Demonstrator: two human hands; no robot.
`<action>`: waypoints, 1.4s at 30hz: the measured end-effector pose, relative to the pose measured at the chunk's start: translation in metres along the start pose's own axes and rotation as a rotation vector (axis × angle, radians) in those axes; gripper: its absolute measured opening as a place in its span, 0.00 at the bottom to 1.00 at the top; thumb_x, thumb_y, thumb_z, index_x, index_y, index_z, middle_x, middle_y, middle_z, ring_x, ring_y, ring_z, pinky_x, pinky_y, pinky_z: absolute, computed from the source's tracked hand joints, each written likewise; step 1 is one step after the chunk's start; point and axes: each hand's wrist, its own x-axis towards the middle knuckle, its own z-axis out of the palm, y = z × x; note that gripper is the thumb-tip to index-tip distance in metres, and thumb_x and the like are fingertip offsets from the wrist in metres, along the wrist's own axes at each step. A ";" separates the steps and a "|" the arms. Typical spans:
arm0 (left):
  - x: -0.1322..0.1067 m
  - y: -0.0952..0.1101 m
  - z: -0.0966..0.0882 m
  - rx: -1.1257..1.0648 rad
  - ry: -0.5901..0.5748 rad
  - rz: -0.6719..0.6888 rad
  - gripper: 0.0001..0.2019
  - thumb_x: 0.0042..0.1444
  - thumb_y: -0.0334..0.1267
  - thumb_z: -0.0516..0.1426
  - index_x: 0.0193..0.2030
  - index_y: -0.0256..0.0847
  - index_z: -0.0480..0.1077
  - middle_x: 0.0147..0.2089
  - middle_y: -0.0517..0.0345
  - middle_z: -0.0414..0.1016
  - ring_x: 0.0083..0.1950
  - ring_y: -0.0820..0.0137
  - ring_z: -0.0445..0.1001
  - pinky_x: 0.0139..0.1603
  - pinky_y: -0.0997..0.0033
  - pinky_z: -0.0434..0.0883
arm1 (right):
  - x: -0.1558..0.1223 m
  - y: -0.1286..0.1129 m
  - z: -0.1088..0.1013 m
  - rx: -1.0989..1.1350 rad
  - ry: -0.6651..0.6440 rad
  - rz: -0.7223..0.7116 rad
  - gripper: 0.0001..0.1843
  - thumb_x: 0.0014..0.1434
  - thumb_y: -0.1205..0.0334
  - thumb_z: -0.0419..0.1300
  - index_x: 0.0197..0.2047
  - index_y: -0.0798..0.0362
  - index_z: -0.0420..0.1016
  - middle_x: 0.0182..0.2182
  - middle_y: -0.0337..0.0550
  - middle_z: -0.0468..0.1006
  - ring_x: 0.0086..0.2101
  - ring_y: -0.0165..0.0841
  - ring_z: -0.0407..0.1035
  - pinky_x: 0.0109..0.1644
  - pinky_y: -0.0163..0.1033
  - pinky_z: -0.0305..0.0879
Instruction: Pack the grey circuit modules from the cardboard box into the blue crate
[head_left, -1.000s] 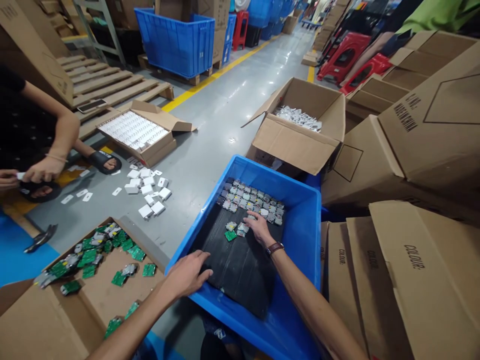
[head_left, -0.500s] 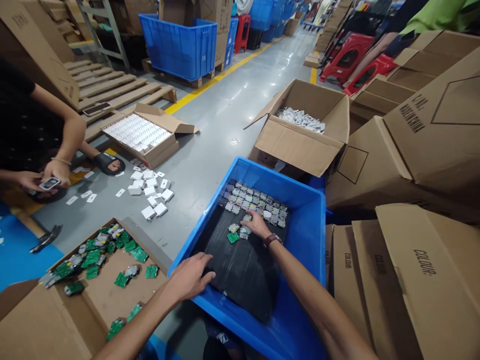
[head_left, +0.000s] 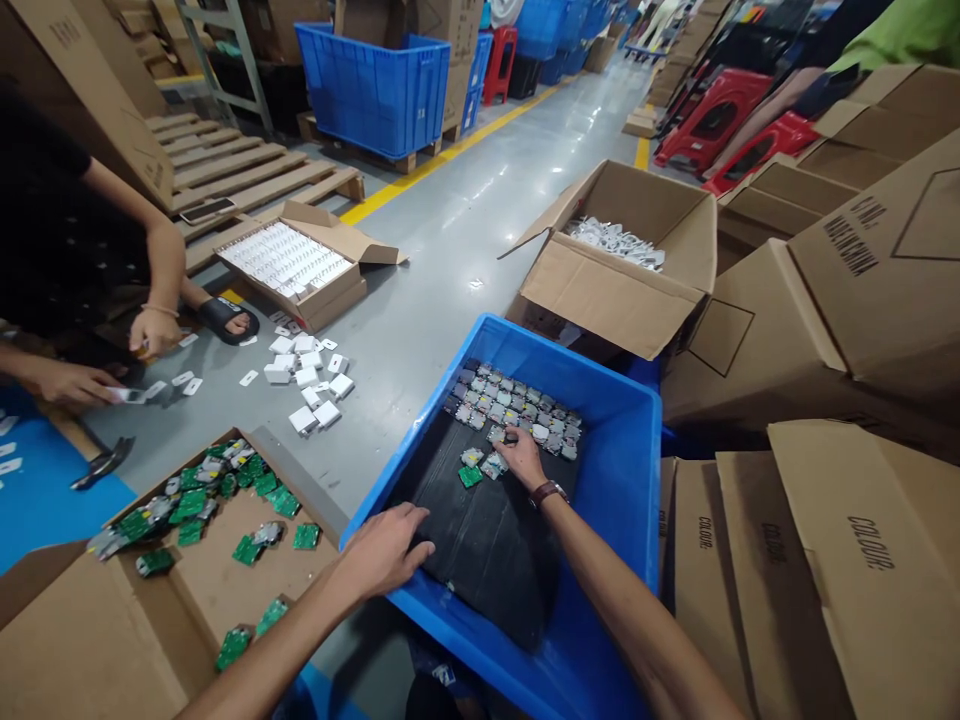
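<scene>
A blue plastic bin (head_left: 619, 425) stands in front of me with a black sheet (head_left: 480, 560) inside. Rows of small grey circuit boards (head_left: 491, 400) lie side by side at the sheet's far end. My right hand (head_left: 525, 460) reaches over the sheet, thumb and fingers closed at a circuit board (head_left: 494, 465) just short of those rows. Its fingertips partly cover what they grip. Beside it a green-faced circuit board (head_left: 470, 477) and another grey one lie loose. My left hand (head_left: 386, 548) rests over the bin's near left rim, fingers stretched out, holding nothing.
Left of the bin sits a shallow carton (head_left: 206, 590) with green circuit boards. White charger-like cases (head_left: 311, 380) lie on the floor. A co-worker's hand (head_left: 71, 382) is at the left near a hammer (head_left: 105, 463). An open carton (head_left: 615, 300) of white parts and cardboard boxes (head_left: 817, 550) stand right.
My right hand's fingers have curled in more near the loose boards; my left hand stays put. The co-worker's hands have moved apart and lower. The view has shifted slightly.
</scene>
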 end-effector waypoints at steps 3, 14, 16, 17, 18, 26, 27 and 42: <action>0.000 -0.001 0.000 0.010 -0.009 0.002 0.24 0.66 0.48 0.51 0.64 0.39 0.67 0.62 0.43 0.73 0.62 0.51 0.72 0.59 0.56 0.71 | 0.002 -0.007 0.005 0.051 -0.010 0.016 0.26 0.50 0.55 0.63 0.50 0.59 0.75 0.44 0.55 0.80 0.36 0.39 0.75 0.46 0.46 0.72; 0.000 -0.001 -0.001 0.003 -0.009 0.018 0.24 0.67 0.48 0.51 0.64 0.39 0.67 0.61 0.43 0.73 0.62 0.51 0.73 0.59 0.56 0.71 | -0.018 -0.013 -0.008 -0.136 -0.091 -0.057 0.30 0.51 0.43 0.66 0.49 0.57 0.77 0.44 0.53 0.79 0.41 0.43 0.74 0.48 0.45 0.71; 0.000 -0.001 0.000 0.003 0.000 0.022 0.24 0.67 0.48 0.51 0.65 0.39 0.67 0.61 0.43 0.73 0.62 0.51 0.73 0.59 0.55 0.71 | -0.028 -0.009 -0.015 -0.256 -0.184 -0.113 0.29 0.46 0.45 0.70 0.46 0.56 0.78 0.41 0.51 0.78 0.42 0.44 0.73 0.49 0.44 0.70; 0.000 -0.001 0.000 0.003 0.006 0.024 0.24 0.67 0.48 0.51 0.65 0.39 0.67 0.61 0.43 0.73 0.62 0.50 0.73 0.59 0.55 0.71 | -0.031 -0.007 -0.019 -0.290 -0.223 -0.147 0.27 0.45 0.48 0.71 0.45 0.55 0.79 0.40 0.49 0.78 0.42 0.43 0.72 0.49 0.44 0.69; 0.000 -0.001 0.000 0.003 0.012 0.025 0.24 0.67 0.48 0.51 0.65 0.39 0.67 0.61 0.43 0.73 0.62 0.50 0.73 0.59 0.55 0.71 | -0.034 -0.006 -0.021 -0.302 -0.245 -0.172 0.24 0.46 0.51 0.69 0.45 0.55 0.79 0.39 0.48 0.78 0.42 0.43 0.72 0.49 0.43 0.68; -0.001 0.001 -0.002 0.026 -0.011 0.019 0.24 0.67 0.47 0.51 0.65 0.38 0.67 0.62 0.43 0.73 0.62 0.51 0.73 0.60 0.56 0.71 | -0.020 -0.005 -0.029 -0.201 -0.035 0.065 0.29 0.53 0.51 0.62 0.54 0.61 0.76 0.38 0.52 0.81 0.38 0.42 0.75 0.44 0.43 0.70; -0.001 0.001 -0.003 0.026 -0.012 0.019 0.24 0.67 0.47 0.50 0.65 0.38 0.67 0.62 0.43 0.73 0.62 0.51 0.73 0.60 0.56 0.71 | -0.018 -0.004 -0.029 -0.205 -0.022 0.072 0.31 0.52 0.50 0.64 0.54 0.62 0.76 0.39 0.53 0.81 0.39 0.43 0.75 0.45 0.43 0.70; 0.001 -0.004 0.002 0.023 0.022 0.039 0.23 0.67 0.48 0.51 0.63 0.39 0.69 0.61 0.43 0.74 0.61 0.52 0.73 0.58 0.57 0.72 | -0.022 -0.005 -0.011 -0.059 0.032 0.021 0.25 0.56 0.54 0.59 0.52 0.61 0.75 0.37 0.50 0.80 0.35 0.39 0.74 0.43 0.42 0.70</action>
